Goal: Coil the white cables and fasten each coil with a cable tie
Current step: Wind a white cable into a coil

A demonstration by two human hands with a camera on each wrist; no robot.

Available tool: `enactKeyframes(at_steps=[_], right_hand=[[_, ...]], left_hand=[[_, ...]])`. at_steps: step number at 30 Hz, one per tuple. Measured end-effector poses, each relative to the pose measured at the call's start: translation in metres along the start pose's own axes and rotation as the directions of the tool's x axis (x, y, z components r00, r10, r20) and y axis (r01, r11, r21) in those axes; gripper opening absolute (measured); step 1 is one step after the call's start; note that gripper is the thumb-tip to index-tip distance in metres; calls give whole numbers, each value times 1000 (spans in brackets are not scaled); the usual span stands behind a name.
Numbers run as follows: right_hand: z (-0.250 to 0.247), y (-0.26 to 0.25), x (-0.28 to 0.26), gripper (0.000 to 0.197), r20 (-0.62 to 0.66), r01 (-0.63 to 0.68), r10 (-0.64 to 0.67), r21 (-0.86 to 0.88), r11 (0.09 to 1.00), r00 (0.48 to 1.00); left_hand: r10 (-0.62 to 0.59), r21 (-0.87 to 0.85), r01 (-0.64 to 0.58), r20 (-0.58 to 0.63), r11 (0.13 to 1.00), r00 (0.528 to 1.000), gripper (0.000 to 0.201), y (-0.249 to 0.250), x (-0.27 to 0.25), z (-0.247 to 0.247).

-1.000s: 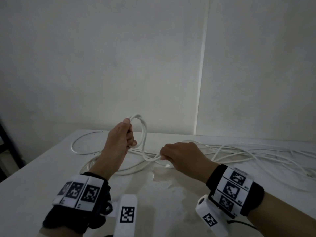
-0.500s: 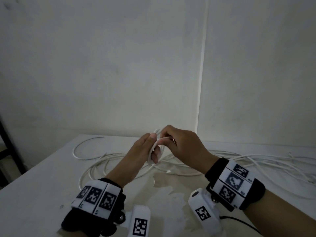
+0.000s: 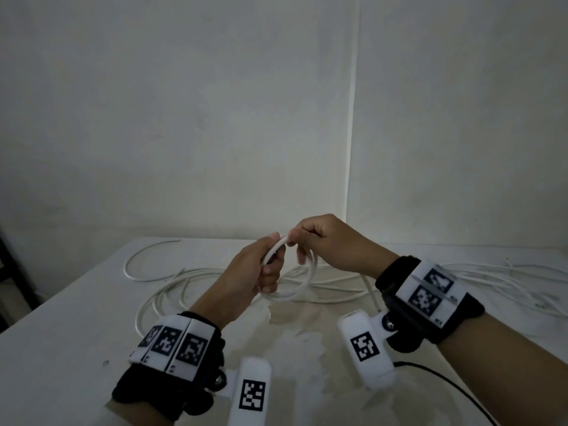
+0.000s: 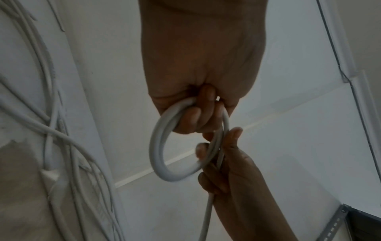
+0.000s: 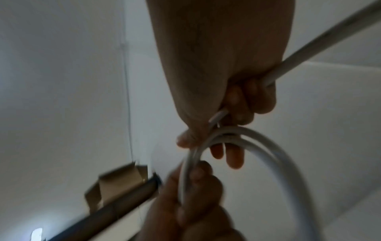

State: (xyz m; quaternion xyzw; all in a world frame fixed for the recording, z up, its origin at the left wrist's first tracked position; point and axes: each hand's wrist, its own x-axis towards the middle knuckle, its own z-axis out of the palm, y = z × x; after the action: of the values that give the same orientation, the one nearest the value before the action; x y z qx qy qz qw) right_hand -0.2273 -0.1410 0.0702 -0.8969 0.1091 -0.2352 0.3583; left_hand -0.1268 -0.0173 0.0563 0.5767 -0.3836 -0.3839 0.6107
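A small coil of white cable [image 3: 295,287] hangs above the table between both hands. My left hand [image 3: 261,269] grips the coil's left side, fingers curled round its turns [image 4: 163,130]. My right hand [image 3: 310,241] pinches the top of the coil beside the left thumb, and the cable's free run [image 5: 321,40] passes through its palm and trails down past the wrist [image 3: 368,287]. In the right wrist view the two turns of the coil [image 5: 257,143] curve away below my fingers. No cable tie shows.
More loose white cable [image 3: 184,281] sprawls over the white table [image 3: 76,333], with a tangle stretching to the right [image 3: 507,281]. A white wall stands close behind. A dark shelf frame [image 3: 12,272] sits at the far left. A black lead [image 3: 445,385] runs from my right wrist.
My right hand rose from the table and brought a length of cable up to the left hand. Both hands came together and now hold a round coil slightly higher.
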Motion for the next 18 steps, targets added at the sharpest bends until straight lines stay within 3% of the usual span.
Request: enactKeyframes(at_steps=[3, 8, 18], right_hand=[[-3, -2, -4, 30, 33, -34, 31, 105, 994, 999], [-13, -3, -9, 36, 97, -42, 36, 60, 997, 995], [-20, -2, -11, 46, -36, -19, 21, 55, 998, 999]], left_hand=[[-7, 37, 7, 7, 999, 1000, 40, 1, 1, -1], [4, 184, -11, 39, 983, 999, 41, 4, -1, -1], [111, 215, -114, 25, 970, 994, 35, 6, -2, 14]])
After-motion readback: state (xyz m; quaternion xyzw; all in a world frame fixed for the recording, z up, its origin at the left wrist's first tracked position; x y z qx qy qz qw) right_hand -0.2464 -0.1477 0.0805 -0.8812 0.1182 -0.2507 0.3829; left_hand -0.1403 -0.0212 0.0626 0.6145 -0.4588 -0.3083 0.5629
